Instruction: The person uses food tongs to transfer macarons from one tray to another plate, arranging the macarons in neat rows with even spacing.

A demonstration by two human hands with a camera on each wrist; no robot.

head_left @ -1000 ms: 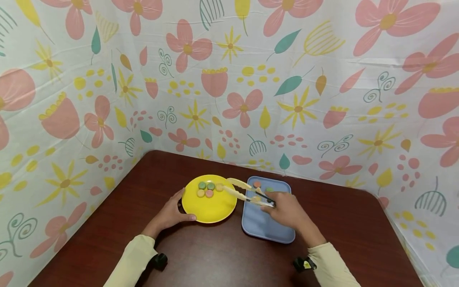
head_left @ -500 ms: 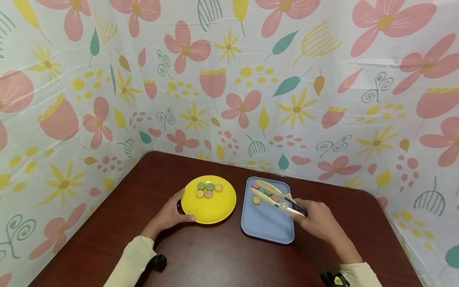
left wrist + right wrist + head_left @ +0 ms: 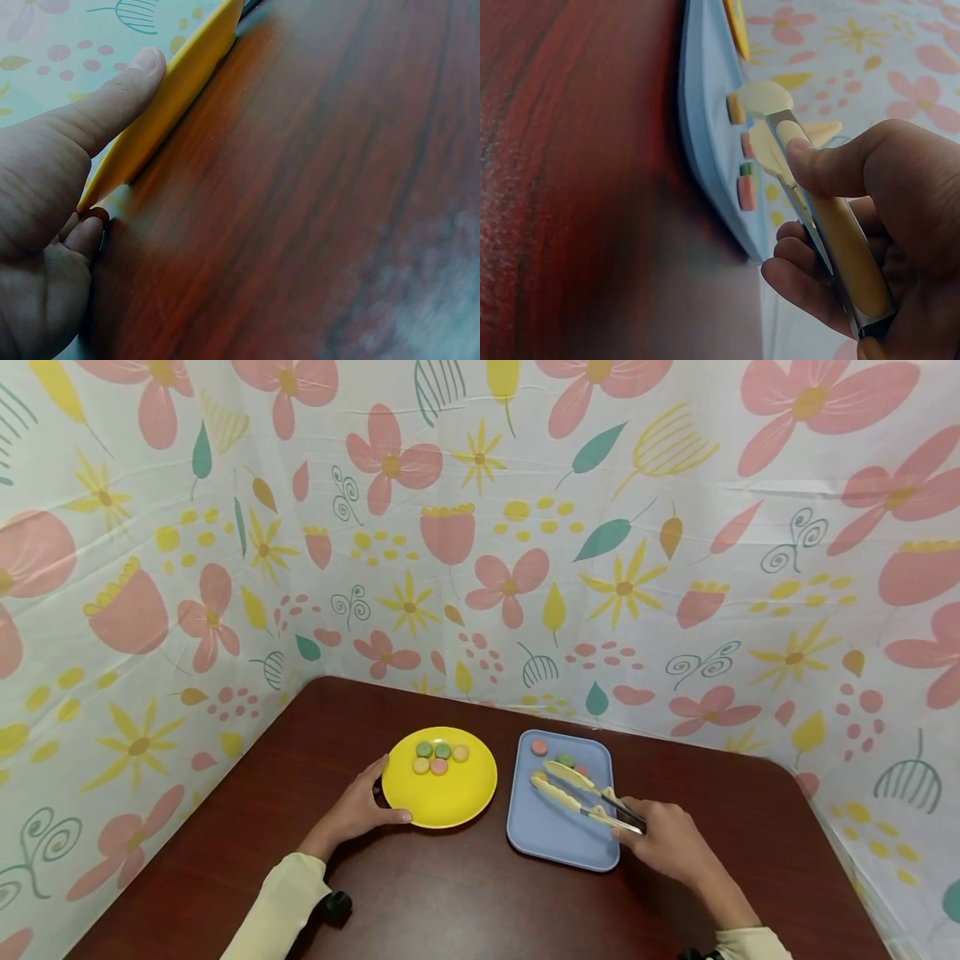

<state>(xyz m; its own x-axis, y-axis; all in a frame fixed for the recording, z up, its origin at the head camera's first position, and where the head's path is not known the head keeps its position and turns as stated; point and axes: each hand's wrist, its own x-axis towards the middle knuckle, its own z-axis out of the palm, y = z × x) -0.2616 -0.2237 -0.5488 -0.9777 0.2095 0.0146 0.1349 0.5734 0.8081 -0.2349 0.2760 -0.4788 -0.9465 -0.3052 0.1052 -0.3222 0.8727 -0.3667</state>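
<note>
Currently the left hand (image 3: pixel 356 802) curls round the left near edge of the yellow plate (image 3: pixel 442 802), thumb along the near rim and fingers about the left side. On the far half of that plate sit five macarons: two green macarons (image 3: pixel 424 749) and a beige macaron (image 3: pixel 460 752) in the farther row, with another beige one and a pink macaron (image 3: pixel 439 767) just nearer.

To the right of the plate lies the blue tray (image 3: pixel 551 839), slightly apart from it on the dark brown table (image 3: pixel 450 902). The right hand (image 3: pixel 667 839) holds the tongs (image 3: pixel 597 812) between thumb and fingers, their arms spread and their tips pointing left over the tray. A yellow macaron (image 3: pixel 538 775) is partly covered by the nearer tip; whether they touch is hard to tell. Farther off stand a coral macaron (image 3: pixel 539 747) at the left, a green one and another coral one to the right.
</note>
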